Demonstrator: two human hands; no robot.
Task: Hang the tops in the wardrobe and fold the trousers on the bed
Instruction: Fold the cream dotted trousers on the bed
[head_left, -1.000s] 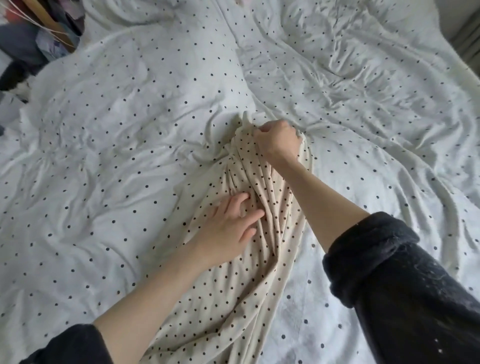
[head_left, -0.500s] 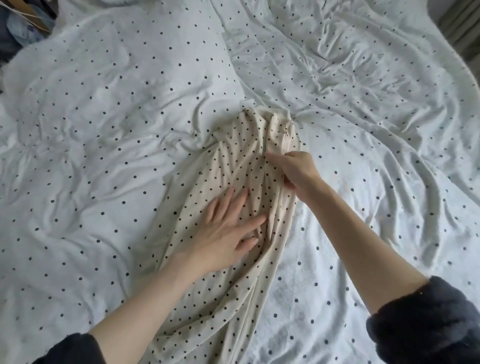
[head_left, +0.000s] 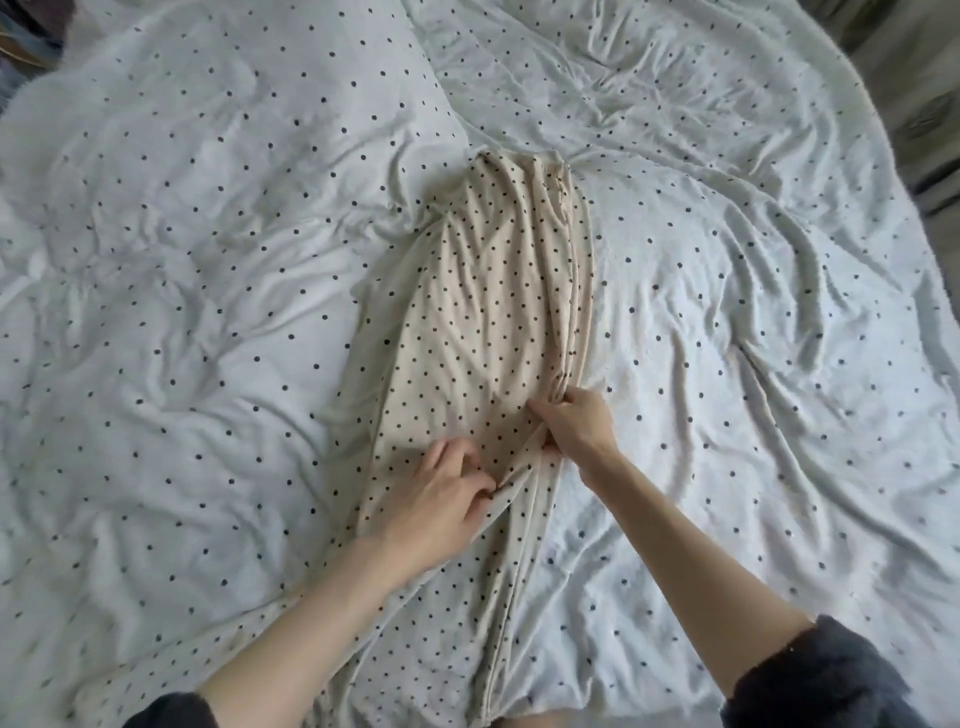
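Observation:
Cream trousers with small black dots (head_left: 493, 312) lie lengthwise down the middle of the bed, waistband at the far end, legs running toward me. My left hand (head_left: 441, 499) has its fingers curled into a fold of the cloth near the middle of the garment. My right hand (head_left: 576, 421) pinches the bunched right edge of the trousers just beside it. Both hands sit close together, about a hand's width apart.
The bed is covered by a rumpled white duvet with black dots (head_left: 208, 260), which spreads wide on both sides of the trousers. A dark pile of clothes (head_left: 26, 31) shows at the far left corner. The bed's right edge (head_left: 904, 156) borders a grey floor.
My right hand left the waistband and slid down the trousers' right edge toward me. My left hand went from lying flat on the cloth to curling its fingers into it, lower down.

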